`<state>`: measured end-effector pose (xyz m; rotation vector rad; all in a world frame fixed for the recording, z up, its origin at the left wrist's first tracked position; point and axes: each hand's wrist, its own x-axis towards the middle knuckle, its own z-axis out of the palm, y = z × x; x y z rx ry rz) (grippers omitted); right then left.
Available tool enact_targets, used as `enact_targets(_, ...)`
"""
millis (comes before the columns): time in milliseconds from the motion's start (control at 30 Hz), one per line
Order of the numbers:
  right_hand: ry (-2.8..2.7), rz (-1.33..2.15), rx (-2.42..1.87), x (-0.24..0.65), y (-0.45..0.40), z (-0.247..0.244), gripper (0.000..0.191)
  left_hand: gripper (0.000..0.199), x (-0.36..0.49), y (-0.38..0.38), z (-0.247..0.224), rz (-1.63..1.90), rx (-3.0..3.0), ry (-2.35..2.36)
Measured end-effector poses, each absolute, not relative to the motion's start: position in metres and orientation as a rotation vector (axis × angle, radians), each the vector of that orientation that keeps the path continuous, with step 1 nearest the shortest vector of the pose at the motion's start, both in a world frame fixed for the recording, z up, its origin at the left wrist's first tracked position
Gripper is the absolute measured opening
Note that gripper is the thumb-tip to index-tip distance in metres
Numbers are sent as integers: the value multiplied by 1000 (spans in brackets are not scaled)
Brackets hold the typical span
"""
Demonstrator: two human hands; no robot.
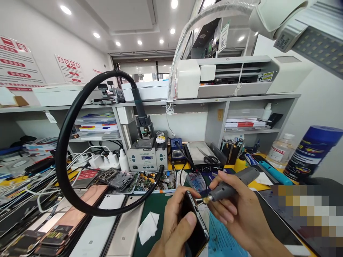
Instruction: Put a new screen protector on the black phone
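Observation:
A dark phone (197, 223) is gripped in my left hand (178, 221), its thumb across the screen and its fingers behind. The phone stands tilted, with its port edge turned to the right. My right hand (238, 210) is closed around a grey pen-like rotary tool (230, 185) with a brass collar. The tool's thin tip points left and meets or nearly meets the phone's port edge; whether they touch is too small to tell. Below both hands lies a blue printed sheet (223, 235).
Several phones, including a white one (98, 228), lie at the left. A black hose (60, 153) loops over them from a soldering station (143, 159). White wipes (148, 226) sit on the green mat. A blue spray can (311, 153) and a clear bottle (281, 151) stand right.

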<state>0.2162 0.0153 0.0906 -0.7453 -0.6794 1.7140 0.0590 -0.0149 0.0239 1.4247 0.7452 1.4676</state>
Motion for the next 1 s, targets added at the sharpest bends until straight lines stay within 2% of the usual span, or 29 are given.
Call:
enact_targets(567,-748,1661,-730,220,11,86,41,58,57,-13,17,1440,1363,789)
enact_targets(1000,-768,1639,-711,221,9,87,38,56,57,-14,25,1436,1375,731)
